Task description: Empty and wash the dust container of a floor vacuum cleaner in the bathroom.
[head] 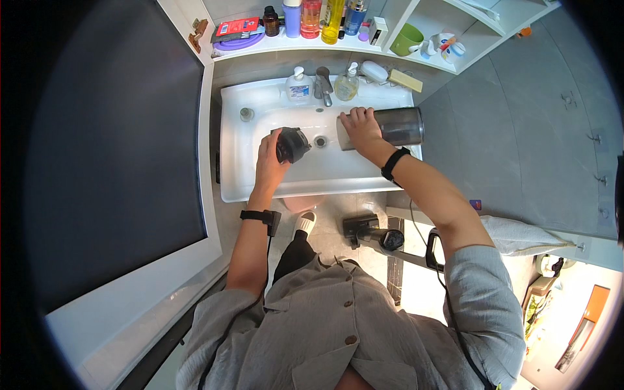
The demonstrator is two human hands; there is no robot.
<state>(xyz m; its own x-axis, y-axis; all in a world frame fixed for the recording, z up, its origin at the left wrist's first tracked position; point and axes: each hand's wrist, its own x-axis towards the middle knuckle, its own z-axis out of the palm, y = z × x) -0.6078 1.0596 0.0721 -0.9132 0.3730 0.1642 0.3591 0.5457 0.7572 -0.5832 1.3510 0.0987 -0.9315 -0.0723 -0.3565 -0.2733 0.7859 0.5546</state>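
My left hand (271, 163) grips a dark plastic vacuum part (291, 145), perhaps a filter or cyclone unit, over the left half of the white sink (292, 186). To the right, my right hand (361, 127) is closed around a translucent grey cylinder (399, 126), which looks like a vacuum dust cup. It lies on its side, its far end over the sink's right rim. Between the two parts is the round drain (320, 142). Whether either part touches the basin, I cannot tell.
Behind the basin stand a faucet (323, 87), a white pump bottle (299, 85) and a clear one (347, 84). A small glass jar (246, 114) sits at left. Below right, a stick vacuum cleaner (380, 239) is on the floor. An open cabinet door (207, 146) fills the left.
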